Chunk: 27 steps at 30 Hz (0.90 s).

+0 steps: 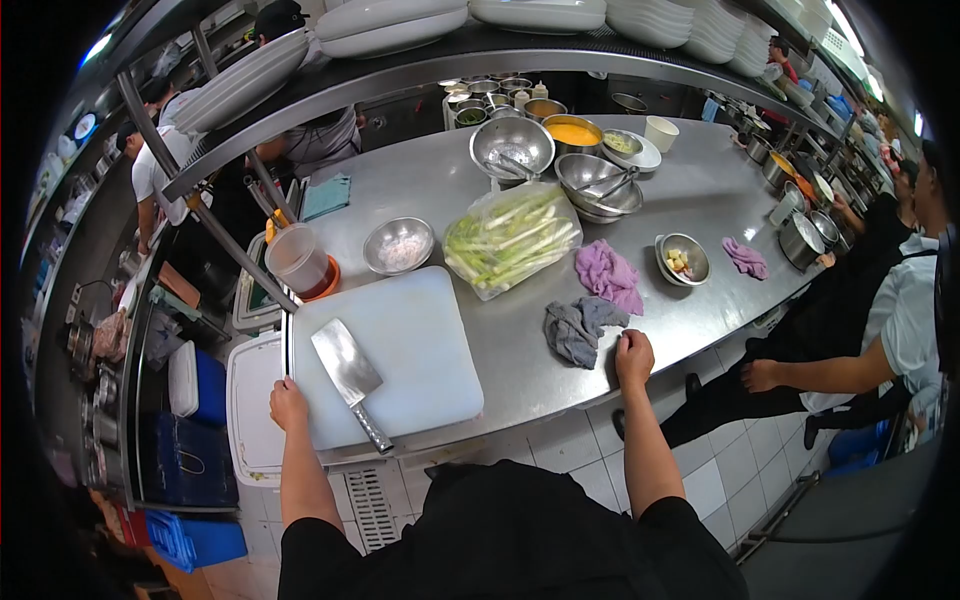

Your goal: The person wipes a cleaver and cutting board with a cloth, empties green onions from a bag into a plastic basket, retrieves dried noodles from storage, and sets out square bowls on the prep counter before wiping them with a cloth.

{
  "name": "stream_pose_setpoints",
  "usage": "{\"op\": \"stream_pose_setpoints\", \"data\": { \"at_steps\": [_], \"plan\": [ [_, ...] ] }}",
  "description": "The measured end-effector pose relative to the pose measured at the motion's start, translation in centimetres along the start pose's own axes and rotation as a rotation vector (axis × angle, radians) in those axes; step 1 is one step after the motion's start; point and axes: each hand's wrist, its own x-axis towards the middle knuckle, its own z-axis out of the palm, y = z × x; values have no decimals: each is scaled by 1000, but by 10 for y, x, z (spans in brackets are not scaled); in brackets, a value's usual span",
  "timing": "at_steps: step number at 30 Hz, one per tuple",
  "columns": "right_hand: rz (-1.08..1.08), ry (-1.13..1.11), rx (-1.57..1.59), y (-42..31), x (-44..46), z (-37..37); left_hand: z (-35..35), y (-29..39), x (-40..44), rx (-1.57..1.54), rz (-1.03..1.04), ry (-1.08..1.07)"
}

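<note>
My left hand (289, 402), its fingers curled closed, rests at the left edge of a white cutting board (430, 340); what it grips, if anything, is hidden. A cleaver (346, 362) lies on the board, handle towards me. At the counter's front edge my right hand (634, 358) is also closed, just right of a crumpled grey cloth (575, 332). I cannot make out anything inside it. Behind that cloth lies a purple cloth (609, 276). Beyond the board sits a clear plastic bag of cut green-and-white stalks (512, 238).
Metal bowls (511, 147) and a pot of orange liquid (573, 133) stand at the back. A small bowl (683, 259) is right, a plastic tub (296, 258) left. Overhead runs a shelf of plates (390, 22). A co-worker (880, 340) stands close on the right.
</note>
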Motion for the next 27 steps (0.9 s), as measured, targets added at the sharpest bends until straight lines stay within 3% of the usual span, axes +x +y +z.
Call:
{"op": "stream_pose_setpoints", "data": {
  "at_steps": [4, 7, 9, 11, 13, 15, 17, 19, 20, 22, 24, 26, 27],
  "plan": [
    [-2, -9, 4, -1, -1, -2, -1, 2, 0, -6, -15, -34],
    [7, 0, 26, -1, -1, 1, 0, 4, 0, 42, 14, 86],
    [8, -16, 49, 3, -1, 1, 12, 9, 6, -61, 164, 322],
    [5, -25, 58, 5, -1, 0, 15, 48, 6, -322, 245, 318],
    [131, -83, 257, 13, -1, 1, 34, 96, 9, -728, 311, 167],
    [296, -119, 498, 22, -7, -4, 28, 155, 6, -927, 326, -51],
    [489, -115, 686, 14, -25, -25, 24, 208, 10, -1245, 38, -514],
    [505, -55, 740, 11, -58, -41, 23, 252, 17, -1343, -145, -711],
    [533, -67, 732, 13, -79, -49, 34, 265, 32, -1344, -142, -717],
    [615, -81, 741, 24, -131, -60, 72, 287, 59, -1356, -341, -1048],
    [668, -92, 665, 64, -202, -59, 74, 299, 62, -1351, -336, -1051],
    [882, -260, 387, 112, -283, -64, 81, 308, 62, -1344, -335, -1050],
    [981, -285, 358, 95, -308, -79, 92, 310, 62, -1363, -306, -1021]
  ]
}}
